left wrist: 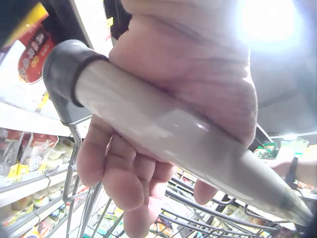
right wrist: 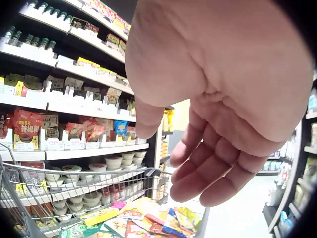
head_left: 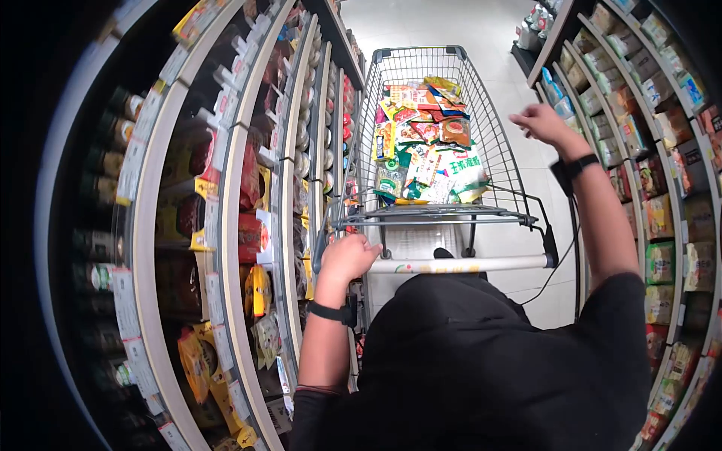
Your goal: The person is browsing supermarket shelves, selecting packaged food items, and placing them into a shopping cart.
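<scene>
My left hand [head_left: 350, 258] grips the left end of a shopping cart's pale handle [head_left: 492, 264]. In the left wrist view the palm lies over the handle [left wrist: 163, 124], and the fingers bend down round its far side. Packed food pouches [head_left: 429, 161] in many colours are heaped in the wire cart [head_left: 419, 50], a large green-and-white one near me. Raised beyond the cart's right side, my right hand [head_left: 543, 124] holds nothing. Its fingers hang loosely curled in the right wrist view, with the palm [right wrist: 233, 64] showing.
Stocked shelves [head_left: 241, 113] run close along the left, with bags, jars and tubs. Another shelf row [head_left: 602, 98] lines the right side. Pale tiled floor [head_left: 421, 22] stretches ahead between them. A thin black cable [head_left: 553, 278] hangs by the right arm.
</scene>
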A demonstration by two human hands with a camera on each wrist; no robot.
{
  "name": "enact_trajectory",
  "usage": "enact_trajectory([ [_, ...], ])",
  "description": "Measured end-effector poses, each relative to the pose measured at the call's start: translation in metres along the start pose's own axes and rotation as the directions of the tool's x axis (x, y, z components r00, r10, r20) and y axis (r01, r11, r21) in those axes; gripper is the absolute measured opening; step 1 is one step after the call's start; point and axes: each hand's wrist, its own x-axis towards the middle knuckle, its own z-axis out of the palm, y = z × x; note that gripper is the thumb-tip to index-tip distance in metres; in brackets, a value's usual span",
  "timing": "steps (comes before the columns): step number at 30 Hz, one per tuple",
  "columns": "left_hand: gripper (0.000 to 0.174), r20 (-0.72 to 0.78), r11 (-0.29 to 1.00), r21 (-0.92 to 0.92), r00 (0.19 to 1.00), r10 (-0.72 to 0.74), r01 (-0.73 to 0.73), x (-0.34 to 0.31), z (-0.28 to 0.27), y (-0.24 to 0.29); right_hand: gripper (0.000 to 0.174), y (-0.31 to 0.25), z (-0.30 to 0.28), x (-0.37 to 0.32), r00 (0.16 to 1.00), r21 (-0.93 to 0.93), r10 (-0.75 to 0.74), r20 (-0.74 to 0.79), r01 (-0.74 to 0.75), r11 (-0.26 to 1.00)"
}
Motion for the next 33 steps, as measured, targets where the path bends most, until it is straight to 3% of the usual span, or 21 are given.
enact_trajectory([
  [2, 0.042, -0.052, 0.999, -0.015, 0.998, -0.032, 0.032, 0.006, 0.004, 0.0, 0.043, 0.002, 0.033, 0.056, 0.993, 0.078, 0.04, 0.109, -0.048, 0.996],
  [4, 0.041, -0.014, 0.981, 0.026, 0.981, -0.194, 0.194, 0.008, -0.009, 0.019, 0.046, -0.014, 0.067, 0.085, 0.971, 0.075, 0.079, 0.225, -0.098, 0.992],
  [6, 0.038, -0.171, 0.975, -0.012, 0.96, -0.222, 0.223, 0.01, -0.002, 0.019, 0.048, 0.001, 0.117, 0.128, 0.941, 0.015, 0.133, 0.311, -0.145, 0.989],
  [8, 0.036, -0.217, 0.963, -0.027, 0.939, -0.268, 0.269, 0.014, -0.001, 0.021, 0.04, 0.012, 0.165, 0.155, 0.889, -0.033, 0.214, 0.406, -0.219, 0.975],
  [9, 0.037, -0.272, 0.96, -0.059, 0.921, -0.279, 0.274, 0.014, 0.001, 0.023, 0.038, 0.019, 0.187, 0.157, 0.88, 0.023, 0.203, 0.43, -0.236, 0.971],
  [10, 0.038, -0.347, 0.96, -0.067, 0.896, -0.279, 0.273, 0.013, 0.003, 0.027, 0.039, 0.033, 0.21, 0.167, 0.859, -0.192, 0.085, 0.505, 0.015, 0.981],
  [11, 0.039, -0.434, 0.958, -0.122, 0.855, -0.285, 0.258, 0.013, 0.01, 0.025, 0.041, 0.048, 0.233, 0.176, 0.821, -0.357, -0.035, 0.57, 0.286, 0.889],
  [13, 0.037, -0.542, 0.974, -0.071, 0.811, -0.219, 0.216, 0.018, 0.019, 0.022, 0.061, 0.098, 0.304, 0.194, 0.841, -0.485, -0.131, 0.524, 0.421, 0.767],
  [14, 0.036, -0.58, 0.978, -0.074, 0.789, -0.2, 0.193, 0.02, 0.02, 0.024, 0.083, 0.109, 0.322, 0.19, 0.909, -0.226, 0.011, 0.416, 0.091, 0.97],
  [16, 0.035, -0.604, 0.98, -0.102, 0.772, -0.199, 0.172, 0.022, 0.01, 0.038, 0.098, 0.078, 0.312, 0.175, 0.874, -0.324, 0.262, 0.409, -0.129, 0.937],
  [18, 0.034, -0.643, 0.988, -0.122, 0.752, -0.148, 0.091, 0.027, 0.009, 0.044, 0.1, 0.082, 0.317, 0.165, 0.889, -0.352, 0.325, 0.322, -0.207, 0.913],
  [20, 0.033, -0.59, 0.983, -0.151, 0.788, -0.177, 0.108, 0.03, 0.005, 0.048, 0.107, 0.081, 0.319, 0.162, 0.888, -0.302, 0.392, 0.241, -0.316, 0.899],
  [22, 0.033, -0.595, 0.984, -0.155, 0.786, -0.168, 0.093, 0.033, 0.004, 0.051, 0.101, 0.089, 0.321, 0.171, 0.883, -0.234, 0.397, 0.249, -0.343, 0.91],
  [24, 0.032, -0.599, 0.985, -0.154, 0.785, -0.161, 0.084, 0.038, 0.002, 0.053, 0.083, 0.138, 0.343, 0.201, 0.92, -0.181, 0.285, 0.27, -0.242, 0.953],
  [26, 0.032, -0.598, 0.985, -0.151, 0.786, -0.16, 0.086, 0.041, 0.001, 0.054, 0.06, 0.155, 0.35, 0.212, 0.928, -0.182, 0.269, 0.257, -0.227, 0.957],
  [28, 0.032, -0.601, 0.988, -0.134, 0.786, -0.147, 0.082, 0.044, 0.002, 0.053, 0.049, 0.148, 0.331, 0.209, 0.899, -0.124, 0.258, 0.353, -0.229, 0.966],
  [30, 0.033, -0.601, 0.989, -0.111, 0.786, -0.144, 0.097, 0.049, 0.003, 0.051, 0.036, 0.135, 0.314, 0.212, 0.769, 0.011, 0.341, 0.54, -0.412, 0.911],
  [32, 0.034, -0.605, 0.991, -0.113, 0.787, -0.121, 0.066, 0.053, 0.001, 0.051, 0.024, 0.101, 0.28, 0.204, 0.776, 0.004, 0.334, 0.536, -0.397, 0.918],
  [33, 0.034, -0.607, 0.993, -0.108, 0.787, -0.109, 0.054, 0.055, 0.001, 0.05, 0.026, 0.097, 0.27, 0.21, 0.8, 0.072, 0.256, 0.543, -0.348, 0.935],
])
